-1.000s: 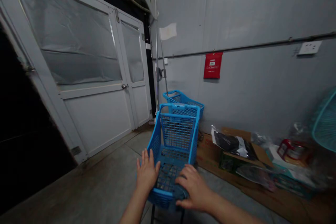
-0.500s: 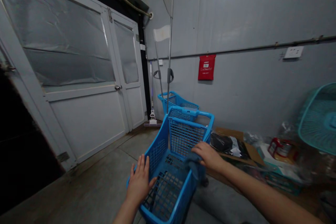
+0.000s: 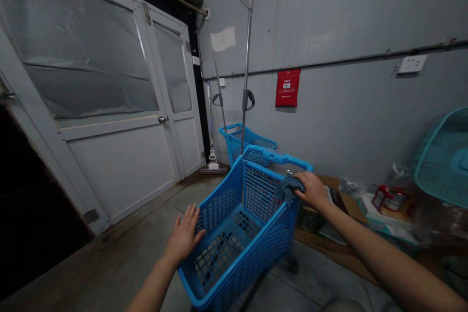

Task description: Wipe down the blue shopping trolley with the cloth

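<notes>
Right grip (image 3: 309, 190) clutching cloth (image 3: 288, 188), now nearer cart handle (image 3: 281, 157), left grip (image 3: 184, 235) spread wide on basket (image 3: 265, 253)

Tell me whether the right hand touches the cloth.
Touching: the head view shows the right hand gripping the cloth, which bunches out beside it.

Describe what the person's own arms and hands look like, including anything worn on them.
The left hand and right hand are ungloved. The left forearm and right forearm are bare as far as they show: no sleeves, watch or bracelet visible.
</notes>
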A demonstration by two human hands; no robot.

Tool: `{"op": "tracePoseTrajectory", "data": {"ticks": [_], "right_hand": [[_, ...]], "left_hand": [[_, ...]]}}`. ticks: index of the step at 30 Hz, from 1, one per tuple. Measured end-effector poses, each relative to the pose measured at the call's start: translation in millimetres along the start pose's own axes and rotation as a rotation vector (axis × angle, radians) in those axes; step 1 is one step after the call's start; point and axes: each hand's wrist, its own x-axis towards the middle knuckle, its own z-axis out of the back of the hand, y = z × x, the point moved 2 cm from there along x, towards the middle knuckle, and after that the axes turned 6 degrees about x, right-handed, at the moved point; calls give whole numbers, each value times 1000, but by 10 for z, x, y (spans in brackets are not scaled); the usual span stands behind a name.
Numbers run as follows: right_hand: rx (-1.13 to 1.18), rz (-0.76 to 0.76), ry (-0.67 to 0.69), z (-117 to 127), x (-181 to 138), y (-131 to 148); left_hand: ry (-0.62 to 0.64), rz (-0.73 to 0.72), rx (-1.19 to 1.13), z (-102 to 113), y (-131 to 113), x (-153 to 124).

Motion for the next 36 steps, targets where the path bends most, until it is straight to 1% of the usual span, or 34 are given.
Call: {"op": "tracePoseTrajectory", "data": {"ticks": [2,3,4,7,9,10,12,14,17,20,21,23,24,26,29,32,34,36], "right_hand": [[-1,-18,-22,29,-25,103],[-2,-30,-35,37,-43,171],[0,-39,-46,39,-68,255],[32,-13,-32,8,-196,577],[68,45,15,-11,-304,773],[82,79,44,-7,-350,836],[90,138,99,39,-398,859],[58,149,122,134,-365,725],[-36,42,84,325,-174,306],[-85,-122,11,481,73,-126],[-78,-157,-4,508,141,-222],[-43,-162,7,514,231,-303],[-26,-138,33,496,252,-289],[-23,-87,96,439,244,-171],[-66,-49,129,348,140,145],[-67,-28,91,253,-31,519],[-38,-55,46,194,-159,742],[26,-71,35,161,-271,923]], "left_hand": [[33,129,-7,55,-155,26],[43,186,-33,91,-299,21],[26,191,-73,137,-485,7],[-6,73,-158,299,-1099,-57],[-9,32,-161,398,-1367,-96],[-7,41,-145,435,-1428,-109],[-6,63,-103,480,-1427,-124],[-2,67,-69,489,-1337,-128],[3,16,-51,467,-1218,-129],[4,-38,-60,442,-1204,-130],[7,-47,-63,439,-1214,-129],[19,-47,-62,441,-1235,-121],[27,-44,-61,446,-1245,-114],[43,-39,-61,462,-1258,-97],[52,-33,-66,483,-1269,-74],[42,-26,-67,481,-1261,-75],[37,-29,-63,466,-1235,-87],[33,-31,-57,447,-1189,-101]]}}
